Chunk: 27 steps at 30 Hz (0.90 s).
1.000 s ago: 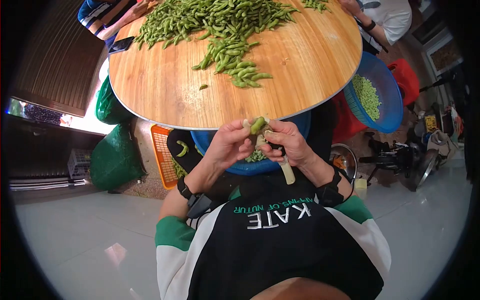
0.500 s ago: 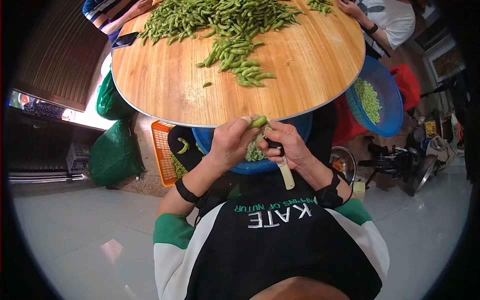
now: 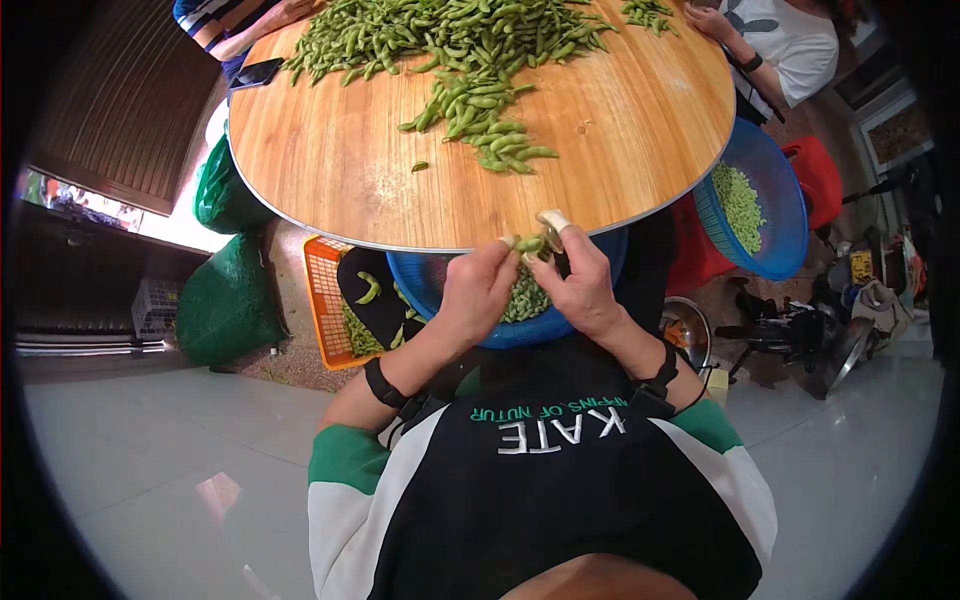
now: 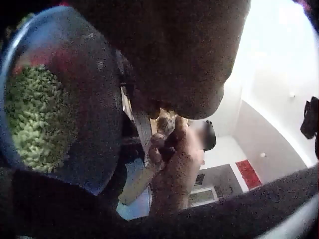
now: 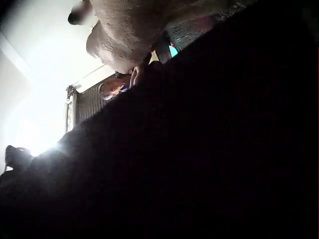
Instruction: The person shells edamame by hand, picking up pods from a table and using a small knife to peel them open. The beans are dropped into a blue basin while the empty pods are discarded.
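My left hand [image 3: 480,288] pinches a green soybean pod [image 3: 530,243] between thumb and fingers at the table's near edge. My right hand [image 3: 582,280] meets the pod's other end, fingertips right at it; pale coverings wrap several fingertips. In the left wrist view a cream-handled tool [image 4: 135,186] sticks out of the right hand's grip; its working end is hidden. Under both hands is a blue basin [image 3: 415,285] with shelled beans [image 3: 525,298]. The right wrist view is mostly dark, with part of the right hand [image 5: 124,30] at its top.
On the round wooden table [image 3: 330,180] lies a big heap of pods [image 3: 480,40], with a phone [image 3: 257,73] at the left. An orange basket [image 3: 322,290] stands left of my legs. Another blue basin [image 3: 775,215] of beans is at the right. Two people sit across the table.
The right hand has turned and spread its fingers upward, and the cream handle that hung below it has gone from the head view. The left hand keeps its pinch on the pod.
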Available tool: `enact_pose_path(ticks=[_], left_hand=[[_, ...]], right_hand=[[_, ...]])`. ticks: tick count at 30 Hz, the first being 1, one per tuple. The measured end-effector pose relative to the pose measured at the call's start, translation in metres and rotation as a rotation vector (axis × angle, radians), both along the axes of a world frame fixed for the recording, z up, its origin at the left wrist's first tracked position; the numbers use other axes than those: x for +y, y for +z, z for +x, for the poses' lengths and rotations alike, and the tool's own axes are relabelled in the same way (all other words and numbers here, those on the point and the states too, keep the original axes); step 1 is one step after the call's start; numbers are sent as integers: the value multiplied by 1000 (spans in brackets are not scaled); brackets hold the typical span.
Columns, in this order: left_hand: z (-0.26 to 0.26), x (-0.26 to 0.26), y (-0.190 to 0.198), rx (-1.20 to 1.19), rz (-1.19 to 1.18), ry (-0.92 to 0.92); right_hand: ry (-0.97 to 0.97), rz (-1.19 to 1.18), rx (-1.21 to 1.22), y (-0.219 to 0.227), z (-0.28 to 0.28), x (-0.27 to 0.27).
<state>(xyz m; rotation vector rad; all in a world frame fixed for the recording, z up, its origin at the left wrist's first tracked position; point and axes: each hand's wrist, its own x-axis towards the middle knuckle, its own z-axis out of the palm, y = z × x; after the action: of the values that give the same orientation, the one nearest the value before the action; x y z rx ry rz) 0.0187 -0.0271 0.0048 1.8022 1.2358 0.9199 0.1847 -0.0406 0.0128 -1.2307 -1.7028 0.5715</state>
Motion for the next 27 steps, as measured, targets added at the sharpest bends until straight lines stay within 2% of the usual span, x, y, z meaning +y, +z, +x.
enact_pose_path(ticks=[1, 3, 10, 13, 15, 20, 22, 23, 26, 27], left_hand=[[3, -3, 3, 1, -2, -3], [7, -8, 7, -44, 143, -14], [7, -18, -1, -53, 189, -65], [8, -16, -9, -42, 123, -34], [9, -11, -18, -66, -10, 0], [7, -13, -24, -120, -3, -17], [2, -14, -18, 140, 349, -45], [2, -15, -18, 140, 354, -44], [2, -25, -21, 21, 361, 48], [1, -26, -18, -127, 150, 26]], right_hand=[[-3, -2, 1, 0, 0, 1], [49, 139, -74, -1, 1, 3], [112, 147, -87, -8, -1, 0], [178, 90, -111, -13, 0, 0], [132, 152, -250, -23, -2, -3], [149, 178, -316, -19, 2, -2], [162, 187, -327, -18, 5, -2], [159, 155, -314, -17, 7, -3], [167, 110, -263, -15, 5, -4], [181, 102, -230, -15, 4, -4]])
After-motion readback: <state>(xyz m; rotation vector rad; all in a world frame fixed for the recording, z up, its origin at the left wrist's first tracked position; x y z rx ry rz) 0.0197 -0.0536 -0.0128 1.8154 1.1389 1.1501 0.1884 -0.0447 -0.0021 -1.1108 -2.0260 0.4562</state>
